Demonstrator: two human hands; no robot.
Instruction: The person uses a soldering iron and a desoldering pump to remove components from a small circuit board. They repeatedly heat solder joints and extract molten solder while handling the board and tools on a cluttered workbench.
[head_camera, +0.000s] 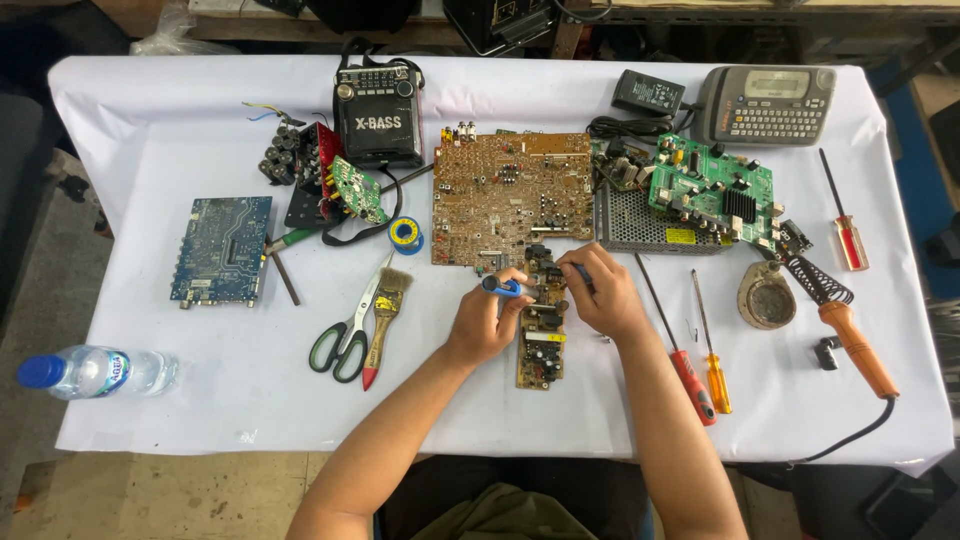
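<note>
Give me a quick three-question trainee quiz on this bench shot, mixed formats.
1. True or false: the left hand holds a blue-handled tool over the narrow brown circuit board.
2. Which lies directly right of the scissors? A) paintbrush B) water bottle C) soldering iron
3. Fill in: the right hand rests on the narrow board's ___ end, far or near.

Key: 1 true; 2 A, the paintbrush; 3 far.
</note>
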